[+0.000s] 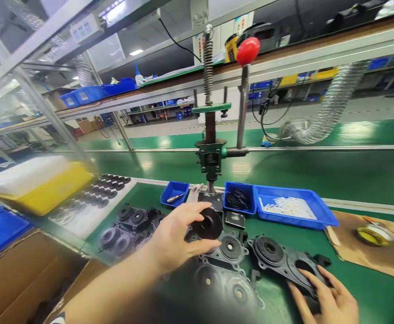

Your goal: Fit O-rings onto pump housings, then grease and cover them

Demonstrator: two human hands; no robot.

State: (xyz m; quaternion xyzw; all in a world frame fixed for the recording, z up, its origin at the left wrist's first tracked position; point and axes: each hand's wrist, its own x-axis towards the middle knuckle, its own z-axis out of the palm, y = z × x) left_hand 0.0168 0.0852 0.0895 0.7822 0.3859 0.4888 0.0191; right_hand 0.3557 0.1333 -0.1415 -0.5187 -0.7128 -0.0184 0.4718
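Observation:
My left hand [174,234] is closed on a round black rubber disc [207,222], held between thumb and fingers just in front of the base of a green hand press [211,157]. Under the press ram sits a small black block [210,199]. My right hand [328,299] rests at the lower right, its fingers pressed on the near edge of a black moulded plate [278,256] with round wells. Another black plate [227,252] with round parts lies between my hands.
Three blue trays stand behind the plates: one with a metal pin [174,192], one with black rings [239,198], one with white pieces [293,208]. More black discs [129,225] lie left, beside a white sheet [92,202] and a yellow bin [48,191]. A tape roll [372,235] lies on cardboard, right.

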